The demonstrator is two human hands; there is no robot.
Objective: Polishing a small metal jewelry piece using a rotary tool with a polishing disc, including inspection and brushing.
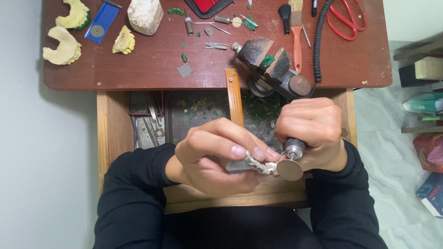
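Far left on the brown bench (138,74): cream plaster casts (62,45), blue strip (102,16), white stone block (145,14). Below the bench, an open wooden drawer (108,138) with metal tools and green shavings. Left hand (214,157), fingers closed, pinches a silver chain piece (259,165) over the drawer, centre frame. Wooden bench peg (234,97) sticks out behind it. Small black vise (270,64) clamps a green wax bit. Right hand (314,131) is wrapped tight around a rotary handpiece (293,148); its flat disc (289,169) touches the chain. Black coiled cable (318,41), orange-handled brush (296,32), red scissors (346,18) up right.
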